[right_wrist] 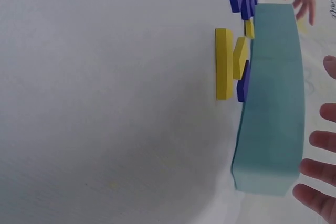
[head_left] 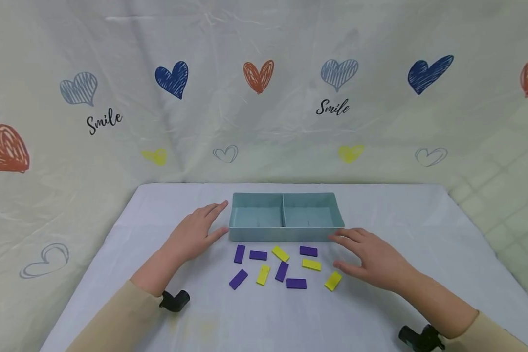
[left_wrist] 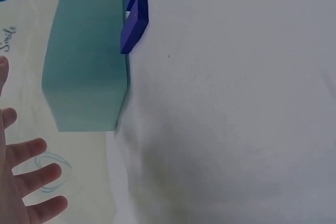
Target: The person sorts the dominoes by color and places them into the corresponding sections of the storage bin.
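A pale teal box (head_left: 286, 235) with two side-by-side compartments stands on the white table; both compartments look bare inside. In front of it lie several purple blocks (head_left: 297, 283) and several yellow blocks (head_left: 311, 264), flat and scattered. My left hand (head_left: 192, 235) is just left of the box, fingers extended and holding nothing. By the front right corner is my right hand (head_left: 374, 259), its fingers spread and grasping nothing; whether its fingertips touch the box I cannot tell. One yellow block (right_wrist: 223, 64) lies nearest the right hand, close to the thumb in the head view.
A white cloth (head_left: 229, 318) covers the table. Behind the table hangs a pale curtain (head_left: 290, 127) printed with hearts and lettering. Each wrist carries a small black camera (head_left: 174, 301) below a beige sleeve (head_left: 123, 318).
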`<state>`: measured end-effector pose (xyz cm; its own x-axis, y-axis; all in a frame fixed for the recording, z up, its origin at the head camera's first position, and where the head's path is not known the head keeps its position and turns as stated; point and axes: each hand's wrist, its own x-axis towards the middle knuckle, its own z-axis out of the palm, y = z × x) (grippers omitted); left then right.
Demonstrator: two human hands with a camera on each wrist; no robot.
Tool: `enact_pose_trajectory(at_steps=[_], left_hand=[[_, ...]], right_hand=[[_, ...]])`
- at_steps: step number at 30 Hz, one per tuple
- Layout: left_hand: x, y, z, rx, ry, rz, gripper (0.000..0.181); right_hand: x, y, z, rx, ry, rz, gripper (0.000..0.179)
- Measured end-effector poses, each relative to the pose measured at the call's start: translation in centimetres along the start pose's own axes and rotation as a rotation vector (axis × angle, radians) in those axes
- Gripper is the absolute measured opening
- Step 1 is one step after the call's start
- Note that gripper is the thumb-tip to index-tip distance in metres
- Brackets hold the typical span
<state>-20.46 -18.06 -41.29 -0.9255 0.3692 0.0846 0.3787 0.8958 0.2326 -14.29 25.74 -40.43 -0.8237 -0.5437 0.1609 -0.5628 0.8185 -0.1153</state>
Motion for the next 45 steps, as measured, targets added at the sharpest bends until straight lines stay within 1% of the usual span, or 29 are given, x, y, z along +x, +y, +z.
enact_pose_trajectory(at_steps=[2,5,8,11,16,22,29,35,38,45], left_hand=[[0.2,0.0,0.2,-0.022,-0.016,-0.011,0.072],[0.5,-0.2,0.5,-0.087,-0.047,-0.031,0.071],[0.7,-0.3,0.8,-0.154,-0.083,-0.049,0.070],[0.9,-0.5,1.2,-0.203,-0.107,-0.068,0.070],[1.2,-0.5,1.4,-0.261,-0.135,-0.086,0.069],[1.5,-0.2,1.4,-0.306,-0.171,-0.117,0.068],[1.9,-0.3,1.7,-0.348,-0.197,-0.149,0.066],[2.0,-0.4,2.1,-0.383,-0.227,-0.167,0.067],[2.1,-0.5,2.3,-0.390,-0.230,-0.169,0.069],[2.3,-0.9,2.8,-0.401,-0.219,-0.158,0.068]], right_hand=[[0.1,-0.2,0.1,0.019,-0.041,0.013,0.054],[0.2,-0.6,0.1,0.045,-0.095,0.037,0.052],[0.2,-0.9,0.2,0.065,-0.138,0.058,0.048],[0.3,-1.1,0.3,0.075,-0.177,0.071,0.042],[0.2,-1.1,0.7,0.106,-0.233,0.062,0.032],[0.2,-1.2,1.1,0.133,-0.289,0.044,0.028],[0.2,-1.5,1.3,0.141,-0.318,-0.011,0.027],[0.3,-1.3,1.8,0.151,-0.371,-0.018,0.026],[0.3,-1.2,2.2,0.145,-0.388,-0.022,0.026],[0.4,-1.2,2.4,0.135,-0.389,-0.049,0.025]])
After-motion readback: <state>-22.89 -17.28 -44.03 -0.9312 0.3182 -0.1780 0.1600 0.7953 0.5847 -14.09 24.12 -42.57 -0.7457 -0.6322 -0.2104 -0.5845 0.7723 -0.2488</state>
